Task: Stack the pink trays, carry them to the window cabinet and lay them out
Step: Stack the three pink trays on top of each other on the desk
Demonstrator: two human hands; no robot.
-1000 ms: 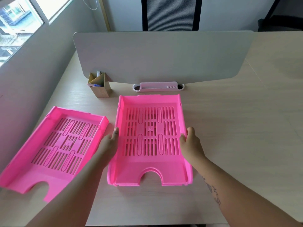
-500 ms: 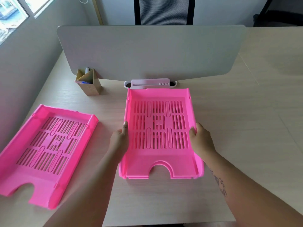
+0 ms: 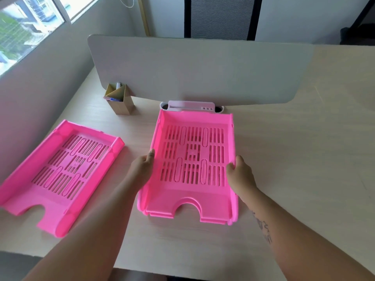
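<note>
A pink slotted tray [image 3: 192, 201] is in the middle of the desk, its cut-out front edge toward me and its near end tilted up. A second pink edge shows just under its front, so it seems to sit on another tray. My left hand [image 3: 143, 169] grips its left wall with the thumb over the rim. My right hand [image 3: 239, 172] grips the right wall the same way. Another pink tray [image 3: 58, 175] lies flat and angled on the desk at the left, untouched.
A white divider panel [image 3: 194, 69] stands across the desk behind the trays, with a pale pink holder [image 3: 191, 105] at its foot. A cardboard pen box [image 3: 119, 99] sits to the left of that. A window [image 3: 30, 25] runs along the left wall; a black chair [image 3: 219, 17] stands beyond the panel.
The centre tray has lifted at its near end between my hands and shifted slightly right. The left tray has not moved on the desk; the view has shifted.
</note>
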